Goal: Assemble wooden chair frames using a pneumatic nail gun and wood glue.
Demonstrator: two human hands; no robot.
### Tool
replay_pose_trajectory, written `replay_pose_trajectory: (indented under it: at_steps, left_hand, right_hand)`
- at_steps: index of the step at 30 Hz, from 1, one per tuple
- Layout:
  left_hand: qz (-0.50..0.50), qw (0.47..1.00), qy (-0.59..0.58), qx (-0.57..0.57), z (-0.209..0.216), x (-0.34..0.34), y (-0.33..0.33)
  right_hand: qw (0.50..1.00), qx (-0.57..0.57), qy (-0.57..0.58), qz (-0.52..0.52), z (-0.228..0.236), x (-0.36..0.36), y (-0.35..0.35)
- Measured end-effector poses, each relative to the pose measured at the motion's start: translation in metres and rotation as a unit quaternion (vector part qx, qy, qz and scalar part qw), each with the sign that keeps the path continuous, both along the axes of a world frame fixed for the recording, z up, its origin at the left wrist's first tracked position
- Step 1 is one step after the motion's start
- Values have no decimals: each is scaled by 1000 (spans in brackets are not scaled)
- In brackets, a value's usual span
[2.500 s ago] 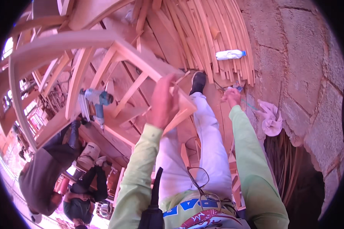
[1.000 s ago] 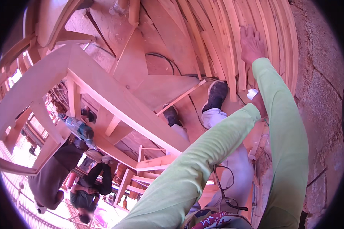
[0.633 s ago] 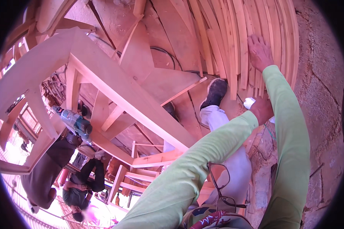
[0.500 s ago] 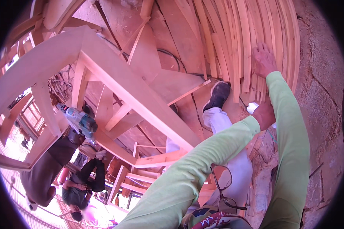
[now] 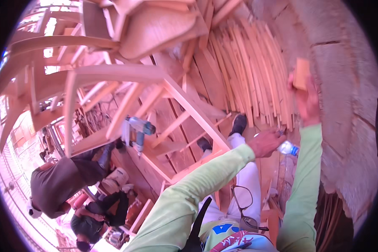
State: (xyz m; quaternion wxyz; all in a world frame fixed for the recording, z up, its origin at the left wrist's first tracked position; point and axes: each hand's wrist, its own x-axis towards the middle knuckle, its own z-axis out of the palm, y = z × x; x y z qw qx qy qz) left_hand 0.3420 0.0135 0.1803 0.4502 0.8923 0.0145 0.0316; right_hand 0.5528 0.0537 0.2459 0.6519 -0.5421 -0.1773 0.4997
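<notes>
My right hand [image 5: 308,103], blurred by motion, is raised beside the right side of the stacked strips, its fingers around a short, flat wooden piece [image 5: 301,75]. My left hand [image 5: 264,144] is lower, in front of the strips' near ends. It is closed around a small plastic bottle [image 5: 287,148] with a blue end; the hand hides the bottle's middle. Long thin wooden strips [image 5: 252,71] lie side by side on the floor beyond my feet.
A wooden chair frame [image 5: 197,113] stands to my left, with a cordless drill [image 5: 140,129] at it. Two people [image 5: 67,185] are at the lower left. More chair parts [image 5: 159,31] are piled at the far left. A rough wall [image 5: 344,84] runs along the right. Eyeglasses [image 5: 243,201] hang at my chest.
My right hand has come up off the strips and now holds the wooden piece. My left hand has shifted slightly left with the bottle. My view has turned, showing more chair parts.
</notes>
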Motion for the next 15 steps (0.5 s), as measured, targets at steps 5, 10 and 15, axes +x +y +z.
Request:
replay_pose_trajectory:
  at_steps: [5,10,15]
  left_hand:
    - [14,992,59,-111,124,-72,16]
    - [119,982,44,-138,257,-207,33]
    - [164,959,128,-190,380,-311,34]
  right_hand:
    - [977,137,144,-75,179,-59,-79]
    - [959,160,200,-121,244,-132,-160]
    - [946,200,239,-90,273,-203,-221]
